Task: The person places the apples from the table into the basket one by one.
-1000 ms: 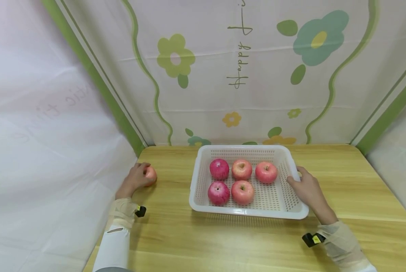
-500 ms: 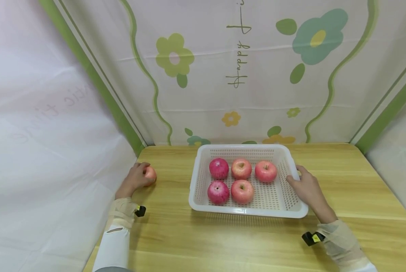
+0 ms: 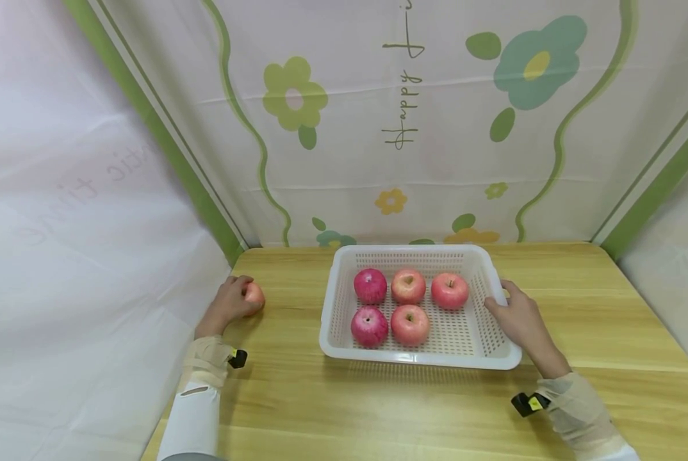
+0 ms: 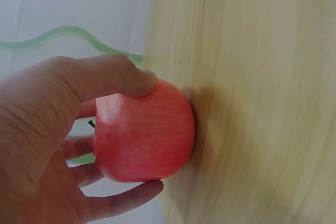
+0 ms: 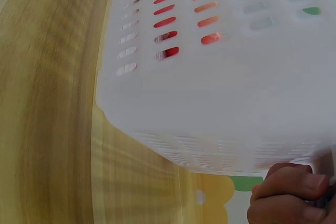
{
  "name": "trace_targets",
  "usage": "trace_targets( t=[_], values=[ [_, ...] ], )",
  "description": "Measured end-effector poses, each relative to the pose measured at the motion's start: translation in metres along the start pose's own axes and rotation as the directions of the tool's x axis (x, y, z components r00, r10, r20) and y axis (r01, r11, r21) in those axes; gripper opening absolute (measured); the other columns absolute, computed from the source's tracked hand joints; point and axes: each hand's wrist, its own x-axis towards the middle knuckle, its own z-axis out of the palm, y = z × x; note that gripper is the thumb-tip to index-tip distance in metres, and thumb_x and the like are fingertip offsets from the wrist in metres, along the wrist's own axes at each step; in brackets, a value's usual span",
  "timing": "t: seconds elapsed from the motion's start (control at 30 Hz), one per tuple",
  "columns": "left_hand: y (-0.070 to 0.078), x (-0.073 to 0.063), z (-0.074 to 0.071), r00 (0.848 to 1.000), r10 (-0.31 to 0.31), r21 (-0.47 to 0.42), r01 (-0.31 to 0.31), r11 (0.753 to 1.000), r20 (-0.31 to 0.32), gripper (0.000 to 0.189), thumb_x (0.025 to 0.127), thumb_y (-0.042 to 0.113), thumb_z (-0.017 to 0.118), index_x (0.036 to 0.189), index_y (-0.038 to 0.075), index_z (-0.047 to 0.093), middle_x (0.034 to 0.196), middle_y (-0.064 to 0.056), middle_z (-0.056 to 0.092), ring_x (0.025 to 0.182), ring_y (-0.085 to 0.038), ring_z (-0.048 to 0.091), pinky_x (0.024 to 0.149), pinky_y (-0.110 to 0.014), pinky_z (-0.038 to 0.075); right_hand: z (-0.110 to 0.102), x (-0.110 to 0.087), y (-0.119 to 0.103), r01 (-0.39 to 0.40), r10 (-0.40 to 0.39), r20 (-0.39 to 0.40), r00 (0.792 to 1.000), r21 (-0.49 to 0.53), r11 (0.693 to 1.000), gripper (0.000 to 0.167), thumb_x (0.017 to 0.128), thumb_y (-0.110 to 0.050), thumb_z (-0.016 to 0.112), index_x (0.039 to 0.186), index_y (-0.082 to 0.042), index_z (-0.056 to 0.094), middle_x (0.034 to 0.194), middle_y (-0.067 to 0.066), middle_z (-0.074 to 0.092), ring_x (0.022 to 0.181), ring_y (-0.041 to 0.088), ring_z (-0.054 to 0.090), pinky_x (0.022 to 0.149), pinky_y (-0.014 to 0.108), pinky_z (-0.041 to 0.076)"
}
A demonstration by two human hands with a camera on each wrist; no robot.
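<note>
My left hand grips a pinkish-red apple at the table's left side. In the left wrist view, thumb and fingers curve around that apple, which touches the wooden surface; a short dark stem faces the palm. On the right, my right hand holds the rim of a white plastic basket, thumb over the edge. Curled fingers show under the rim in the right wrist view. Inside the basket sit several apples, among them two deep-magenta ones at left, such as this apple, and paler ones like this apple.
The wooden table carries the basket near its back edge. Behind it hangs a white curtain printed with flowers, and another white cloth closes the left side. Table surface lies between the left hand and the basket.
</note>
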Motion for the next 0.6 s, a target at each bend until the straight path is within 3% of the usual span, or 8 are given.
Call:
trace_targets(
  t=[0.6],
  values=[
    [-0.0007,0.0015,-0.0006,1.0,0.01,0.011,-0.01,1.0,-0.008,0.072,0.085,0.024,0.076,0.146,-0.008,0.053,0.136,-0.036,0.052,0.122,-0.054,0.053,0.103,-0.067,0.048,0.0006,0.0007,0.001,0.005,-0.005,0.001,1.0,0.005,1.0,0.074,0.109,-0.028,0.051,0.162,0.013,0.019,0.135,0.048,0.056,0.09,0.038,0.079,0.061,0.039,0.066]
  ],
)
